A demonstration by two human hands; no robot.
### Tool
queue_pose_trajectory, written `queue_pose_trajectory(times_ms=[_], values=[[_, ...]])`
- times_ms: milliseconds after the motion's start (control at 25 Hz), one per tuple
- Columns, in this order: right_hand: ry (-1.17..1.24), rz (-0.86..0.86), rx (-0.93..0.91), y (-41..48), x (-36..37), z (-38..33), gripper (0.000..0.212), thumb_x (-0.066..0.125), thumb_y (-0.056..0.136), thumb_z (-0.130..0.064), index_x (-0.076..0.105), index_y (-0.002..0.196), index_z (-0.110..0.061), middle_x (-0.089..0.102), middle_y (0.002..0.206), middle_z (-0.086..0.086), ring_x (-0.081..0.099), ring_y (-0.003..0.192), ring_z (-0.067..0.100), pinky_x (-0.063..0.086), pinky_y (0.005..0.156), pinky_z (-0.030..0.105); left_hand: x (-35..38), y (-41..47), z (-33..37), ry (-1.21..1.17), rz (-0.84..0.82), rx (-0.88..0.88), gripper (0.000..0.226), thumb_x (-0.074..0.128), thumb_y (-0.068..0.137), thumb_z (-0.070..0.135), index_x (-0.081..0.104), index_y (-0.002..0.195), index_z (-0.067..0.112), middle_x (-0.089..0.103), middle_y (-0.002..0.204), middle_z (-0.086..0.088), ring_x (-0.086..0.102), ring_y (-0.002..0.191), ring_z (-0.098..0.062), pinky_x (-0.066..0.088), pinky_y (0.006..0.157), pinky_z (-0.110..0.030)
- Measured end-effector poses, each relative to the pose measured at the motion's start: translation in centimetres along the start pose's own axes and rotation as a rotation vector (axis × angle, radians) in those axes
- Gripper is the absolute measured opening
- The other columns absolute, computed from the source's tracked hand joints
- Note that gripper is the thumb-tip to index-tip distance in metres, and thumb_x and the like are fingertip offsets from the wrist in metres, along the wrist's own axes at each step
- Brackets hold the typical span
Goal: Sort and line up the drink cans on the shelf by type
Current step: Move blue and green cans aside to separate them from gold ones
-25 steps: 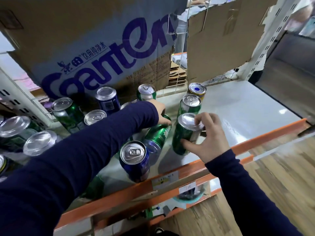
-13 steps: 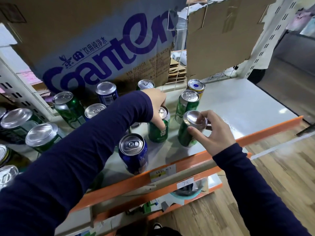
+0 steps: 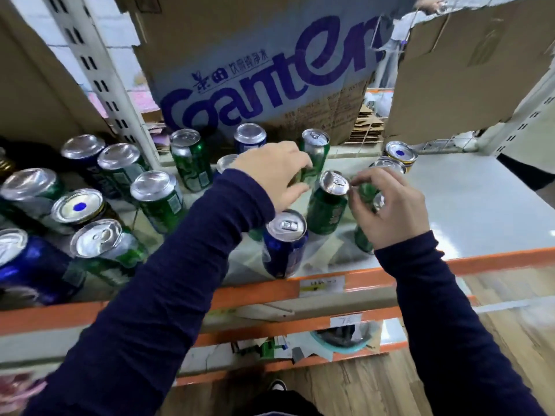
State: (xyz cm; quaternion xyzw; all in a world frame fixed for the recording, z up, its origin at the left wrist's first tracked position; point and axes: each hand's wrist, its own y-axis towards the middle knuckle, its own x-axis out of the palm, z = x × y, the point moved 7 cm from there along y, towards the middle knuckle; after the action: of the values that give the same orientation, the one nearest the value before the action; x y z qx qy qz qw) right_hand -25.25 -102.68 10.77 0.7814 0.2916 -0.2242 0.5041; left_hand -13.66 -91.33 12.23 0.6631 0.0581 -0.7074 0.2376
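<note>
Head view: your left hand (image 3: 270, 175) curls round the rear green can (image 3: 318, 154). Your right hand (image 3: 390, 208) pinches the front green can (image 3: 364, 241) near the shelf (image 3: 465, 199) front edge. Your left sleeve could knock the blue can (image 3: 283, 244) off that edge.

a cardboard box (image 3: 270, 70) with purple lettering stands beside a torn cardboard sheet (image 3: 465, 70), above wooden floor (image 3: 510, 340).
</note>
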Motion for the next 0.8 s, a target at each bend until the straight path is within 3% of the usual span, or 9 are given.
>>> queue_pose_trajectory(times_ms=[120, 200, 360, 520, 800], values=[[0.029, -0.003, -0.093, 0.6, 1.8, -5.4, 0.012, 0.061, 0.081, -0.014, 0.064, 0.09, -0.007, 0.067, 0.09, 0.005, 0.06, 0.084, 0.02, 0.042, 0.078, 0.022, -4.2, -7.3, -2.2, 0.057, 0.316, -0.031, 0.029, 0.05, 0.083, 0.027, 0.064, 0.103, 0.011, 0.063, 0.098, -0.008, 0.063, 0.087, -0.029, 0.052, 0.069, -0.04], [0.096, 0.019, -0.147, 0.4, 3.1, -9.9, 0.014, 0.061, 0.08, -0.013, 0.064, 0.092, -0.006, 0.068, 0.09, 0.005, 0.062, 0.082, 0.022, 0.045, 0.076, 0.024, -5.8, -12.9, -4.8, 0.095, 0.383, -0.09, 0.027, 0.052, 0.081, 0.024, 0.065, 0.099, 0.01, 0.065, 0.094, -0.008, 0.064, 0.082, -0.029, 0.053, 0.068, -0.04], [0.28, -0.008, -0.277, -2.0, 6.4, -20.3, 0.013, 0.061, 0.081, -0.008, 0.065, 0.092, -0.003, 0.067, 0.087, 0.006, 0.061, 0.078, 0.022, 0.048, 0.074, 0.027, -8.4, -26.0, -10.1, 0.175, 0.493, -0.399, 0.023, 0.058, 0.083, 0.025, 0.066, 0.099, 0.012, 0.067, 0.096, -0.005, 0.065, 0.084, -0.028, 0.052, 0.075, -0.037], [0.475, -0.194, -0.378, -7.6, 11.9, -33.2, 0.016, 0.061, 0.079, -0.007, 0.065, 0.095, -0.005, 0.066, 0.086, 0.006, 0.06, 0.078, 0.022, 0.048, 0.074, 0.029, -9.4, -42.7, -13.8, 0.171, 0.481, -0.649, 0.019, 0.058, 0.083, 0.02, 0.065, 0.095, 0.007, 0.065, 0.089, -0.009, 0.063, 0.079, -0.029, 0.047, 0.071, -0.031], [0.622, -0.577, -0.572, -20.5, 21.5, -50.4, 0.023, 0.054, 0.081, -0.022, 0.066, 0.096, -0.009, 0.066, 0.087, 0.004, 0.059, 0.081, 0.018, 0.048, 0.073, 0.029, -9.1, -66.9, -16.3, 0.16, 0.344, -1.097, 0.032, 0.046, 0.083, 0.037, 0.064, 0.093, 0.012, 0.064, 0.09, -0.007, 0.064, 0.078, -0.029, 0.054, 0.066, -0.036]])
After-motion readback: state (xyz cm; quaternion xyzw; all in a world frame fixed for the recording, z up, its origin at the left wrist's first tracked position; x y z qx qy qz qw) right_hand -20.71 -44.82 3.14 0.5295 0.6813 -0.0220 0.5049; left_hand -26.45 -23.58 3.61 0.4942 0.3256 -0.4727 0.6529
